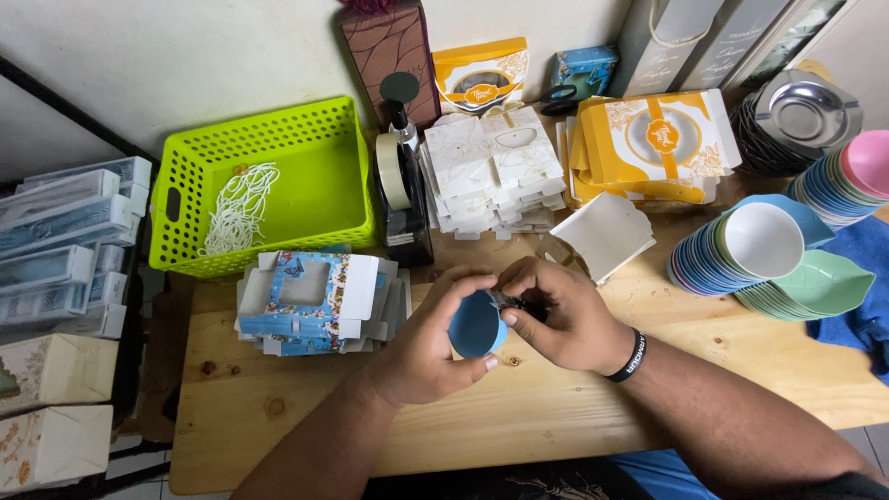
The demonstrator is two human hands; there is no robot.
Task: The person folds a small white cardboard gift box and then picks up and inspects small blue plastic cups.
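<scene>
Near the middle of the frame, over the wooden table [519, 417], your left hand [428, 347] cups a small blue bowl [476, 326], fingers clamped around its rim. Your right hand [567, 315] pinches something small and dark at the bowl's edge. At upper left sits a green basket [324, 176]; flat blue boxes [315, 301] lie stacked just left of your hands.

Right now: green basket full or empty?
Nearly empty: the green basket holds only a small heap of white strings; bare floor shows elsewhere.

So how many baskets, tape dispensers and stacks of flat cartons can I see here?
Green basket: 1
Tape dispenser: 1
Flat carton stacks: 3, blue stack, white stack, yellow stack
Total: 5
</scene>
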